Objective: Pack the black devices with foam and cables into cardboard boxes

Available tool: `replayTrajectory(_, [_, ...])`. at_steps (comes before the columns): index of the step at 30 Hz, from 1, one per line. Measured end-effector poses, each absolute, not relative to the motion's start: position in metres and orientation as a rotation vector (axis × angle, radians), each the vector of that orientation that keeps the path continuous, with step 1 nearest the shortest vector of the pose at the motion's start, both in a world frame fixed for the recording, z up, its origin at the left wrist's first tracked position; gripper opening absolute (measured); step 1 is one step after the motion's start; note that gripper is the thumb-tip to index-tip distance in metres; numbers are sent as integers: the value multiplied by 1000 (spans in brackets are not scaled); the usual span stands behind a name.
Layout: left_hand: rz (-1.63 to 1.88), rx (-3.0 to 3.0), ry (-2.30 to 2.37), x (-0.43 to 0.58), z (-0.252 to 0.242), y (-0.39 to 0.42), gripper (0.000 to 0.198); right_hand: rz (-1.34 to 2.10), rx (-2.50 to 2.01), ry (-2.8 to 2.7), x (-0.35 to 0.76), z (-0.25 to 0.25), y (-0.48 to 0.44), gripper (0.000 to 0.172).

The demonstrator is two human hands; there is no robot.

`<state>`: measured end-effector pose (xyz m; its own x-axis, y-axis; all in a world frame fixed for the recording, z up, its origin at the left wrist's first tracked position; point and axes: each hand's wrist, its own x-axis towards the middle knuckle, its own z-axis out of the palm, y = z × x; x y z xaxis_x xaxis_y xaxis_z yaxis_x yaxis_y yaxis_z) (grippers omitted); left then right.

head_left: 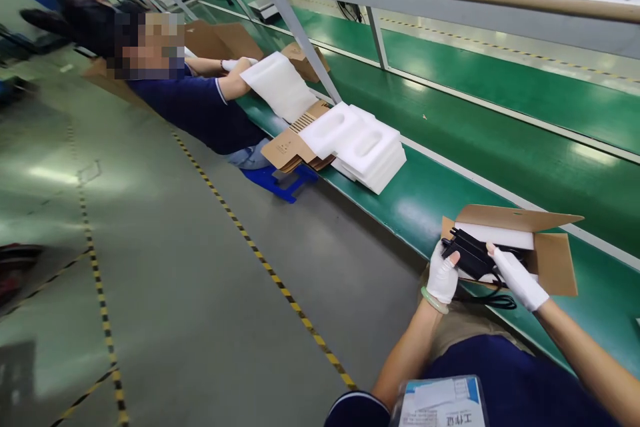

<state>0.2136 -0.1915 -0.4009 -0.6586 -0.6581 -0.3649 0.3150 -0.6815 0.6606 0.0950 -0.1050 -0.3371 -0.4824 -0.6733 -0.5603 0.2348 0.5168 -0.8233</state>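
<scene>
Left hand (pixel 443 275) is clamped on the black adapter (pixel 469 255) at its eight o'clock, thumb on top; right hand (pixel 517 278) reaches in from four o'clock, thumb at the near end, its grip not determinable. The two-sided hold presumably steadies the adapter over the open box (pixel 556 265), with cable (pixel 500 301) looped at five o'clock. Both forearms angle inward. Foam (pixel 370 147) lies at the box's ten o'clock, a co-worker (pixel 200 110) beyond.

The bottom edge cuts off the badge (pixel 443 403); the left hand (pixel 443 275) partly hides the black device (pixel 471 256).
</scene>
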Motion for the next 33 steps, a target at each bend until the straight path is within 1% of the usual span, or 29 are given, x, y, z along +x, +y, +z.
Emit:
replayTrajectory(2, [-2322, 804, -745, 210, -403, -196, 64, -1109, -561, 1955, 91, -339, -102, 50])
replayTrajectory(4, [-2369, 762, -751, 206, -401, -202, 57, -1111, -620, 1937, 89, -340, -98, 53])
replayTrajectory(6, [-2394, 737, -779, 201, -397, -206, 57, -1113, -633, 1907, 91, -342, -94, 61])
replayTrajectory(8, [-2392, 752, -814, 194, -393, -209, 61, -1077, -705, 1967, 95, -346, -90, 73])
replayTrajectory(9, [-2394, 760, -823, 191, -392, -210, 63, -1064, -726, 2003, 98, -348, -87, 77])
replayTrajectory(10, [-2402, 758, -826, 189, -391, -210, 65, -1058, -720, 2026, 100, -351, -85, 76])
replayTrajectory(13, [-2465, 646, -823, 185, -390, -209, 65, -1114, -623, 1957, 103, -359, -81, 63])
replayTrajectory(14, [-2480, 585, -818, 186, -389, -209, 63, -1132, -601, 1909, 104, -362, -82, 63])
replayTrajectory(18, [-2489, 462, -707, 189, -389, -202, 64, -1111, -598, 1842, 98, -368, -93, 73])
replayTrajectory(21, [-2596, 549, -627, 190, -388, -189, 70, -974, -585, 1792, 85, -364, -99, 68])
replayTrajectory(23, [-2581, 645, -709, 191, -387, -180, 75, -880, -535, 1716, 75, -358, -97, 64])
replayTrajectory(26, [-2355, 724, -1151, 194, -384, -172, 87, -795, -459, 1690, 59, -348, -88, 62])
replayTrajectory(28, [-2341, 615, -1388, 196, -383, -170, 95, -736, -499, 1714, 51, -344, -84, 60])
replayTrajectory(31, [-2517, 346, -1371, 194, -385, -167, 120, -744, -667, 1716, 44, -344, -83, 57])
replayTrajectory(33, [-2491, 337, -1371, 191, -389, -168, 134, -785, -715, 1675, 44, -347, -82, 58])
